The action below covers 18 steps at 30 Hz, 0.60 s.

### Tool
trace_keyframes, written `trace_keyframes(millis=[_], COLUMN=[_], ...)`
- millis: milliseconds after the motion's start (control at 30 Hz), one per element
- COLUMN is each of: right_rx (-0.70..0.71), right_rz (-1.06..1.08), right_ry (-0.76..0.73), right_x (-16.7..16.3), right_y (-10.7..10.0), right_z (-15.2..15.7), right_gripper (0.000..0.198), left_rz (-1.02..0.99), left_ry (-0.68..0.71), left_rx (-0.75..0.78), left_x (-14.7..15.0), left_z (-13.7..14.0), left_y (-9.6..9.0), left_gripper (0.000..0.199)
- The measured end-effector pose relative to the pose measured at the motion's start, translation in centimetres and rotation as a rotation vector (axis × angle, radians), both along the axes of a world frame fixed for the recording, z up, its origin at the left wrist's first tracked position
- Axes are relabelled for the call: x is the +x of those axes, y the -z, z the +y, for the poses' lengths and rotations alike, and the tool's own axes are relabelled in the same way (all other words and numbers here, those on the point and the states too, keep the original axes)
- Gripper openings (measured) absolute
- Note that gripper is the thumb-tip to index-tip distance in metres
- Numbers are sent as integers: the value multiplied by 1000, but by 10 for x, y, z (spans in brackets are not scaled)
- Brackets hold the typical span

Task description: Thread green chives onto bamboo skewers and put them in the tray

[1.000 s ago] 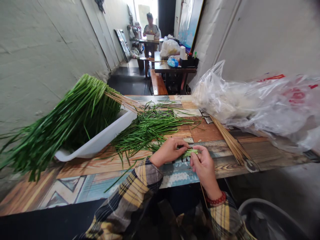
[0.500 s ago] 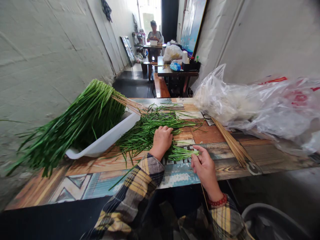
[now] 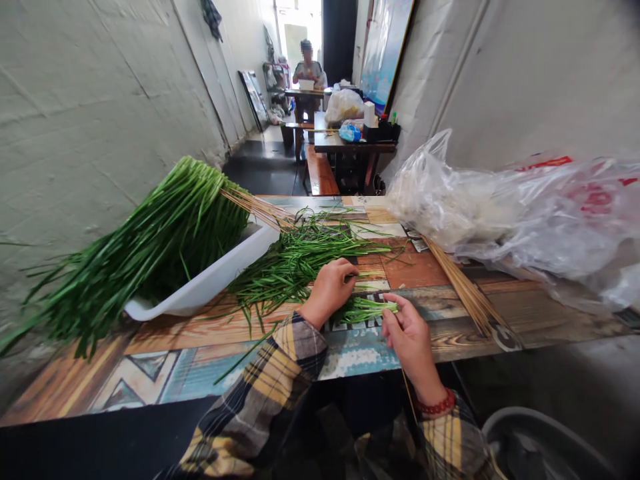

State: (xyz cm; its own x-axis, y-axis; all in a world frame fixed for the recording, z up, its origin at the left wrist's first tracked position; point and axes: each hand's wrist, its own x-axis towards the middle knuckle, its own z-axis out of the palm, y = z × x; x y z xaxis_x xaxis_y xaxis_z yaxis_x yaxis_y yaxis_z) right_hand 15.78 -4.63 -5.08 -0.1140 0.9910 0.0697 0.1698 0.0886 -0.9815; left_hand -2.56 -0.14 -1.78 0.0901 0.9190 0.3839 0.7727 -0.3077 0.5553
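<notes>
Hands apart, I am pinching a green bundle (image 3: 364,309) over the desk (image 3: 350,353) with my right hand (image 3: 407,333), left hand (image 3: 331,287) at loose stalks (image 3: 313,257), grip unclear, and judging the bundle light, limp, bruisable, best held by its firmer pale ends (image 3: 391,307).

The left arm (image 3: 267,383) enters from seven o'clock and slants toward one o'clock, ending in a hand (image 3: 331,292) turned back upward. Its fingers (image 3: 347,267) bend at the knuckles toward two o'clock, with a small gap above the thumb. The right forearm (image 3: 445,433) rises from five o'clock toward eleven, its wrist (image 3: 429,385) nearly straight. The right hand (image 3: 410,340) pinches, thumb near forefinger, tips toward ten o'clock. The left hand sits at ten o'clock from the right.
</notes>
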Motion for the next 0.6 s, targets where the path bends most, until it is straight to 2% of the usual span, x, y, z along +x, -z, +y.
trace_keyframes(millis=[100, 200, 600], right_rx=[-13, -21, -36], right_rz=[21, 36, 50], right_ry=[2, 8, 20], right_x=[0, -1, 2], right_y=[-2, -4, -3], right_z=[0, 0, -1], right_gripper=[37, 35, 35], left_rz=[-175, -261, -339], left_ry=[139, 216, 310], left_rx=[-59, -113, -193], left_x=[7, 12, 17], left_z=[-2, -6, -12], left_y=[3, 2, -5], left_gripper=[19, 19, 17])
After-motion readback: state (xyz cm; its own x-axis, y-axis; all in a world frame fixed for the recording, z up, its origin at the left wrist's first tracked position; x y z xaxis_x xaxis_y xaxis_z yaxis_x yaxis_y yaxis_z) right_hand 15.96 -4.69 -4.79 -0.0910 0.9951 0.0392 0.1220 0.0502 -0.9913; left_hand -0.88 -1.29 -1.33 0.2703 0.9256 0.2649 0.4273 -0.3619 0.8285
